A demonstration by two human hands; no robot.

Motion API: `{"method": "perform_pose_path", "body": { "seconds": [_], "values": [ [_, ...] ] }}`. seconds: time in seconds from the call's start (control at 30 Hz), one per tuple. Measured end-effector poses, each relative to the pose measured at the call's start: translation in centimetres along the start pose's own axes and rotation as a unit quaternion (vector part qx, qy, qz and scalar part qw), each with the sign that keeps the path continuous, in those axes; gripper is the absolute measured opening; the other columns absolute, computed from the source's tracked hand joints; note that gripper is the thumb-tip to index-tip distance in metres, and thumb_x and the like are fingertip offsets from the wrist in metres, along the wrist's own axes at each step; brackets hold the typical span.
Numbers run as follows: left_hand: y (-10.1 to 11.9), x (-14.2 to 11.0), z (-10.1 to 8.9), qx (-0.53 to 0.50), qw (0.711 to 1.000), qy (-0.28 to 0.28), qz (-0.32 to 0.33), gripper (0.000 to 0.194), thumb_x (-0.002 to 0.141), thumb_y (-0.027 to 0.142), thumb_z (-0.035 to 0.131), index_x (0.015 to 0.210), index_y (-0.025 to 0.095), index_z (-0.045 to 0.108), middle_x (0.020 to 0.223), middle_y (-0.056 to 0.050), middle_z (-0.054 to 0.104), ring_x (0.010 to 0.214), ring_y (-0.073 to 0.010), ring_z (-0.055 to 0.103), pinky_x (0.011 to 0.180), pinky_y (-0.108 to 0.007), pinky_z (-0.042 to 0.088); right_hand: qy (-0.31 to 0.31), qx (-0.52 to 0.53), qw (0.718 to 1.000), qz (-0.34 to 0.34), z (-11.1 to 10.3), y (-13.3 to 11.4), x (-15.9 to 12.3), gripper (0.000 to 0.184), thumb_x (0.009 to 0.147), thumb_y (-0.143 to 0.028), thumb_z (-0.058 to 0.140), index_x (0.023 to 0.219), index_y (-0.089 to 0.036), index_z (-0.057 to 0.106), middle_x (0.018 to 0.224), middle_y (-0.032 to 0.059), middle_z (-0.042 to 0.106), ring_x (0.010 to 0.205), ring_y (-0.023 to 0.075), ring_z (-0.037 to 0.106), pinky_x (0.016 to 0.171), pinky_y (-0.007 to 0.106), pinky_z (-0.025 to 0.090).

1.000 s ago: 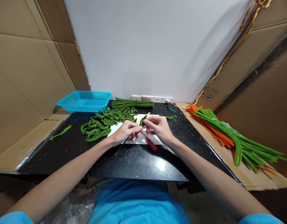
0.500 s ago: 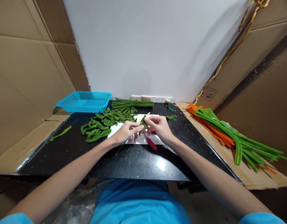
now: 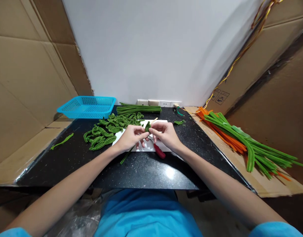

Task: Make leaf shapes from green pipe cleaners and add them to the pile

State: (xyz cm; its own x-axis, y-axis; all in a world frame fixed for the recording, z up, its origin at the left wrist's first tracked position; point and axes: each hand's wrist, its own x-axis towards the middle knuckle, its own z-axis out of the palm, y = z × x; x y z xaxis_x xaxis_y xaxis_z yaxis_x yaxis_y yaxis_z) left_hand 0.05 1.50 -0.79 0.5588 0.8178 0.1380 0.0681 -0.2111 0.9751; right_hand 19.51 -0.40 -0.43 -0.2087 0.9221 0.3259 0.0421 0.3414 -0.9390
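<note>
Between both hands, above a white sheet (image 3: 151,148), is a small green pipe-cleaner leaf (image 3: 148,126). My left hand (image 3: 131,137) pinches it from the left side, thumb against fingers. From the right, my right hand (image 3: 166,134) pinches the same leaf. Under my right hand lies a red-handled tool (image 3: 159,151), perhaps scissors; its working end is hidden. A thin pale stick (image 3: 154,120) shows behind the fingers. Left of the sheet lies a pile of looped green pipe-cleaner leaves (image 3: 102,136). A dark green stem piece (image 3: 126,156) sticks out below my left hand.
A blue plastic basket (image 3: 86,115) stands at the back left, beside a bundle of green pipe cleaners (image 3: 139,109). Orange strips (image 3: 220,135) and bright green pipe cleaners (image 3: 250,144) lie on cardboard at right. Sockets (image 3: 156,103) line the wall; a twisted cable (image 3: 231,67) hangs right.
The leaf has turned more upright and shifted slightly left between my fingers. My right hand has moved a little, its fingers now closer to my left. The whole view has shifted slightly.
</note>
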Motion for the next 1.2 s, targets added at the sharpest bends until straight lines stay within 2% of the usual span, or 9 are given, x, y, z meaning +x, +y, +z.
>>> {"method": "perform_pose_path", "body": {
  "seconds": [0.1,0.23,0.33,0.5,0.6,0.67,0.8,1.07,1.2],
  "values": [
    [0.1,-0.2,0.1,0.039,0.999,-0.014,0.003,0.031,0.086,0.043,0.074,0.082,0.012,0.072,0.079,-0.008,0.075,0.056,-0.0156,0.068,0.038,-0.019,0.046,-0.006,-0.022,1.000,0.001,0.0,0.2,0.0,0.031,0.080,-0.046,0.080,0.081,-0.016,0.072,0.069,0.0018,0.069,0.049,0.0136,0.061,0.049,0.028,0.053],
    [0.1,-0.1,0.2,0.039,0.999,0.009,0.024,0.027,0.089,0.038,0.071,0.089,0.011,0.074,0.085,-0.008,0.075,0.056,-0.0136,0.067,0.039,-0.018,0.047,-0.014,-0.031,0.999,0.003,0.0,0.0,-0.1,0.027,0.080,-0.041,0.078,0.081,-0.015,0.071,0.071,0.0021,0.068,0.051,0.0135,0.061,0.049,0.028,0.055],
    [-0.2,0.1,0.2,0.033,0.998,0.033,0.037,0.027,0.085,0.036,0.075,0.096,0.011,0.074,0.090,-0.009,0.076,0.056,-0.0160,0.070,0.036,-0.019,0.046,-0.019,-0.049,0.999,0.006,0.0,0.0,-0.1,0.025,0.081,-0.039,0.076,0.081,-0.015,0.070,0.072,0.0021,0.067,0.054,0.0130,0.061,0.049,0.026,0.054],
    [-0.6,0.1,0.1,0.037,0.998,0.043,0.023,0.027,0.083,0.037,0.078,0.090,0.011,0.074,0.080,-0.008,0.076,0.056,-0.0213,0.074,0.036,-0.020,0.047,-0.032,-0.087,0.996,0.006,0.0,0.0,-0.2,0.018,0.085,-0.033,0.068,0.083,-0.015,0.066,0.076,0.0024,0.066,0.058,0.0143,0.064,0.051,0.026,0.053],
    [-0.3,0.0,0.3,0.046,0.997,0.065,0.022,0.027,0.078,0.036,0.082,0.082,0.011,0.074,0.072,-0.007,0.075,0.055,-0.0219,0.074,0.037,-0.020,0.048,-0.024,-0.163,0.986,-0.018,0.2,-0.2,-0.4,0.011,0.087,-0.026,0.064,0.082,-0.017,0.064,0.076,0.0017,0.066,0.061,0.0137,0.064,0.054,0.024,0.049],
    [0.0,-0.1,0.5,0.054,0.995,0.085,0.023,0.026,0.076,0.035,0.084,0.076,0.011,0.073,0.066,-0.006,0.073,0.052,-0.0212,0.073,0.038,-0.020,0.048,-0.002,-0.239,0.970,-0.044,0.5,-0.4,-0.5,0.009,0.085,-0.021,0.064,0.077,-0.017,0.061,0.070,-0.0003,0.064,0.060,0.0124,0.059,0.055,0.023,0.043],
    [0.4,-0.3,1.0,0.078,0.989,0.122,0.024,0.025,0.075,0.032,0.083,0.068,0.012,0.070,0.061,-0.005,0.071,0.048,-0.0201,0.071,0.040,-0.020,0.048,0.031,-0.337,0.939,-0.060,1.1,-0.5,-0.6,0.019,0.080,-0.016,0.067,0.067,-0.018,0.054,0.059,-0.0043,0.055,0.055,0.0104,0.049,0.053,0.024,0.033],
    [0.0,-0.2,0.8,0.123,0.981,0.136,0.058,0.018,0.078,0.029,0.076,0.071,0.012,0.073,0.063,-0.006,0.073,0.050,-0.0180,0.068,0.048,-0.024,0.052,0.047,-0.334,0.938,-0.085,1.3,-0.7,-0.8,0.018,0.081,-0.013,0.066,0.065,-0.016,0.060,0.058,-0.0045,0.053,0.054,0.0094,0.047,0.054,0.024,0.032],
    [-0.2,0.1,0.7,0.146,0.976,0.136,0.083,0.015,0.077,0.027,0.076,0.073,0.013,0.075,0.071,-0.007,0.076,0.063,-0.0181,0.070,0.059,-0.025,0.053,0.051,-0.339,0.935,-0.087,1.3,-1.0,-1.0,0.020,0.080,-0.012,0.068,0.062,-0.016,0.061,0.055,-0.0044,0.054,0.053,0.0093,0.047,0.054,0.023,0.033]
  ]
}}
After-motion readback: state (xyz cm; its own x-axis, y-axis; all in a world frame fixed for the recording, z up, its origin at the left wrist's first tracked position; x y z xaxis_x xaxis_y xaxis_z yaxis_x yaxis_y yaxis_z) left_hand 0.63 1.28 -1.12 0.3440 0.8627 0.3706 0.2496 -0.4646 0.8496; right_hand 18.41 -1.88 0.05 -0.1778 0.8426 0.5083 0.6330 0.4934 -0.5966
